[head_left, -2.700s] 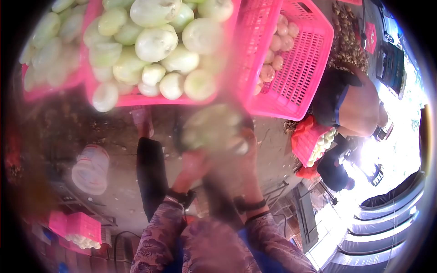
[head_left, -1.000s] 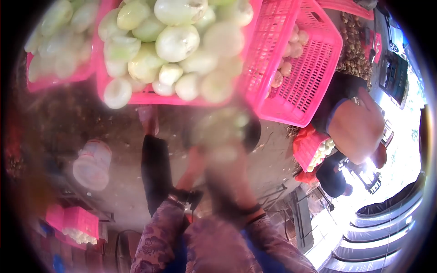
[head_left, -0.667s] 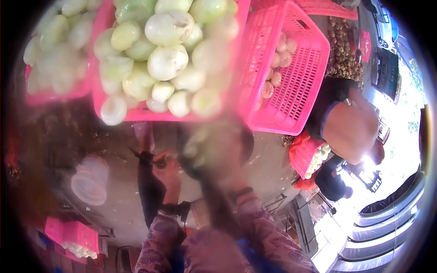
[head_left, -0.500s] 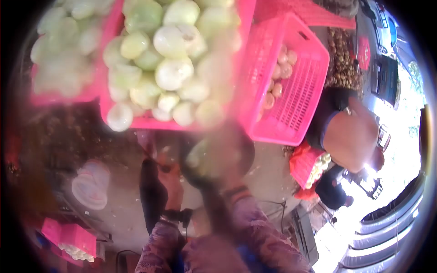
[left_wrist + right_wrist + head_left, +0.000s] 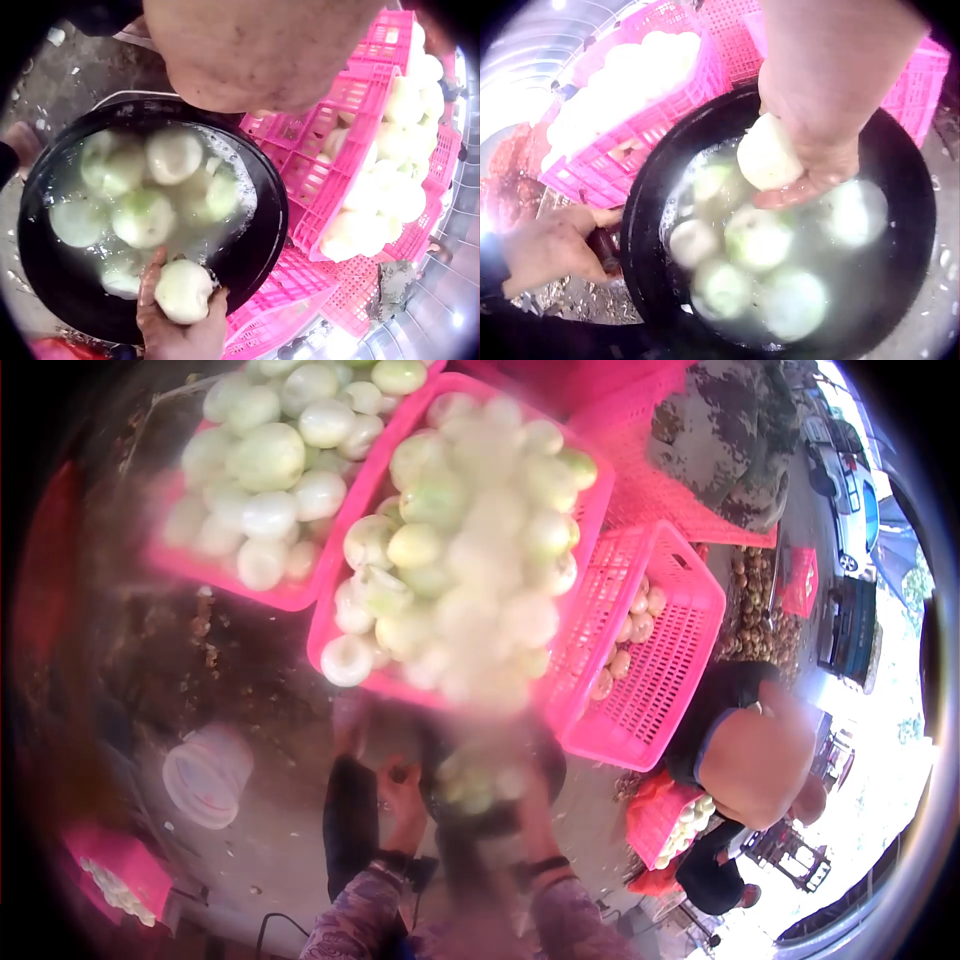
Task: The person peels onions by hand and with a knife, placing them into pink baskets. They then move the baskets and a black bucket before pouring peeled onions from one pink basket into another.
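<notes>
My right hand (image 5: 821, 161) grips a peeled onion (image 5: 184, 291) by its side, low over a black basin (image 5: 34, 225) of cloudy water. Several peeled onions (image 5: 142, 217) float there, white to pale green. To the left of the basin, beside its rim, my left hand (image 5: 555, 244) curls around the dark reddish-brown handle of a knife (image 5: 604, 249); the blade is hidden. In the left wrist view only the bare skin of the left hand fills the top. The head view blurs the basin and the right hand.
Pink crates heaped with peeled onions (image 5: 430, 545) stand just beyond the basin. A partly filled pink crate (image 5: 690, 695) stands right of them. A white bucket (image 5: 207, 780) sits on the floor at left. Another person (image 5: 750, 765) bends over at right, near a smaller onion crate (image 5: 655, 820).
My left hand, earlier close to the right hand over the basin, has moved left with the knife. The head view has tilted up, so the crates sit lower and further right.
</notes>
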### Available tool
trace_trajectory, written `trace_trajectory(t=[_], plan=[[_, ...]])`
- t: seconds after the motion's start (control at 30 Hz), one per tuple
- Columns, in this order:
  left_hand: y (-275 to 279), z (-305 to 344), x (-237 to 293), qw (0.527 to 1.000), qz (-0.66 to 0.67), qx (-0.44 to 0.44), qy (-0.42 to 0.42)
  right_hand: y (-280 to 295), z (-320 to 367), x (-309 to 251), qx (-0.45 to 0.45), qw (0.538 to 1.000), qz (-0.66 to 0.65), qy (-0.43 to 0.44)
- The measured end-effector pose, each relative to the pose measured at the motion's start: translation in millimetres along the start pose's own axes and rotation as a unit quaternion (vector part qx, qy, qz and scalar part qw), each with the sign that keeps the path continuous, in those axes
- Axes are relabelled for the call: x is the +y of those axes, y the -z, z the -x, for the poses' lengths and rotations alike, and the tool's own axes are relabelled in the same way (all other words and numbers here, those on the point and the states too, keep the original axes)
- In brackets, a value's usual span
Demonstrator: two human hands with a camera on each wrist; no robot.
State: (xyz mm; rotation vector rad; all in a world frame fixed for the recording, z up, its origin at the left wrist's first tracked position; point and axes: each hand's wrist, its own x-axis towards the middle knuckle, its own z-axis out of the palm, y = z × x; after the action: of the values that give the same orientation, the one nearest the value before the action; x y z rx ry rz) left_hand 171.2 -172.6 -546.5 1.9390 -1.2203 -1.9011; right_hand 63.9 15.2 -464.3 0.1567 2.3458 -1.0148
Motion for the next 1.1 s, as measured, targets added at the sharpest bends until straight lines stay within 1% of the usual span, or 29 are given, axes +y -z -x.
trace_trajectory(t=[0.03, 0.1, 0.17, 0.2, 0.23, 0.3, 0.33, 0.4, 0.47, 0.53, 0.57, 0.6, 0.63, 0.67, 0.73, 0.8, 0.87, 0.9, 0.93, 1.0, 1.03, 1.1], plan=[[0, 0, 1, 1.000, 0.004, 0.004, 0.001, 7, 7, -2, -0.006, 1.000, -0.007, -0.003], [0, 0, 7, 0.998, 0.048, -0.004, 0.040, 16, 17, -7, -0.014, 1.000, -0.014, -0.005], [-1, 2, 18, 0.998, 0.046, -0.010, 0.045, 20, 21, -12, -0.019, 1.000, -0.016, 0.002], [-3, 3, 28, 0.998, 0.043, -0.017, 0.046, 24, 25, -17, -0.017, 1.000, -0.020, -0.008], [-4, 7, 42, 0.998, 0.047, -0.016, 0.048, 26, 26, -24, -0.009, 0.999, -0.044, -0.026], [-11, 12, 62, 0.995, 0.088, 0.012, 0.041, 30, 25, -43, 0.019, 0.992, -0.111, -0.065], [-8, 11, 62, 0.995, 0.093, 0.011, 0.043, 32, 24, -53, 0.039, 0.983, -0.158, -0.083], [-1, 4, 62, 0.994, 0.083, 0.001, 0.076, 34, 14, -77, 0.084, 0.959, -0.250, -0.103], [5, -1, 64, 0.993, 0.089, 0.005, 0.078, 33, 0, -112, 0.107, 0.940, -0.311, -0.091], [5, 0, 72, 0.992, 0.099, 0.008, 0.077, 30, -15, -155, 0.097, 0.933, -0.345, -0.041], [5, 4, 86, 0.989, 0.111, 0.018, 0.098, 29, -25, -174, 0.085, 0.921, -0.380, 0.007], [3, 4, 93, 0.985, 0.124, 0.029, 0.118, 29, -32, -187, 0.083, 0.922, -0.378, 0.017], [3, 1, 89, 0.984, 0.131, 0.026, 0.116, 29, -37, -197, 0.088, 0.959, -0.266, 0.031], [5, -3, 82, 0.985, 0.132, 0.032, 0.110, 28, -41, -207, 0.092, 0.983, -0.151, 0.044], [10, -7, 72, 0.985, 0.135, 0.037, 0.106, 21, -47, -226, 0.076, 0.986, -0.131, 0.065], [12, -12, 63, 0.983, 0.147, 0.024, 0.106, 15, -52, -235, 0.060, 0.988, -0.112, 0.087], [15, -15, 57, 0.982, 0.150, 0.020, 0.115, 12, -59, -242, 0.055, 0.987, -0.054, 0.139], [15, -16, 56, 0.981, 0.147, 0.016, 0.124, 12, -61, -259, 0.054, 0.987, -0.053, 0.144], [14, -15, 60, 0.981, 0.151, 0.015, 0.124, 14, -59, -286, 0.020, 0.983, -0.138, 0.121], [12, -13, 67, 0.984, 0.149, 0.038, 0.094, 17, -76, -295, -0.013, 0.970, -0.219, 0.104], [11, -12, 71, 0.983, 0.154, 0.035, 0.092, 20, -83, -304, -0.016, 0.967, -0.229, 0.113], [12, -10, 76, 0.986, 0.137, 0.022, 0.092, 24, -97, -330, -0.009, 0.967, -0.194, 0.167]])
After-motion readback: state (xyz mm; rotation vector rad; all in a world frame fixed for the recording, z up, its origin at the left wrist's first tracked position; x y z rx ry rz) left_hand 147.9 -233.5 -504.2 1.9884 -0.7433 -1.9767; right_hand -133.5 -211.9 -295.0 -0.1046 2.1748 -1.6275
